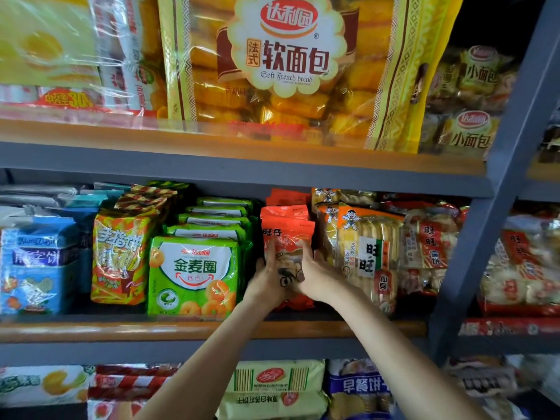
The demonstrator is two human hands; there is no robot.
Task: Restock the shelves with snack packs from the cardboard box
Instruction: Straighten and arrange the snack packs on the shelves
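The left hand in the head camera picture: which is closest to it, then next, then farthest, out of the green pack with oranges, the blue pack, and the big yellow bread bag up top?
1. Green pack: just left of the left hand, same shelf.
2. Blue pack: far left end of that shelf.
3. Yellow bread bag: on the shelf above.

The last two are fairly close to call.
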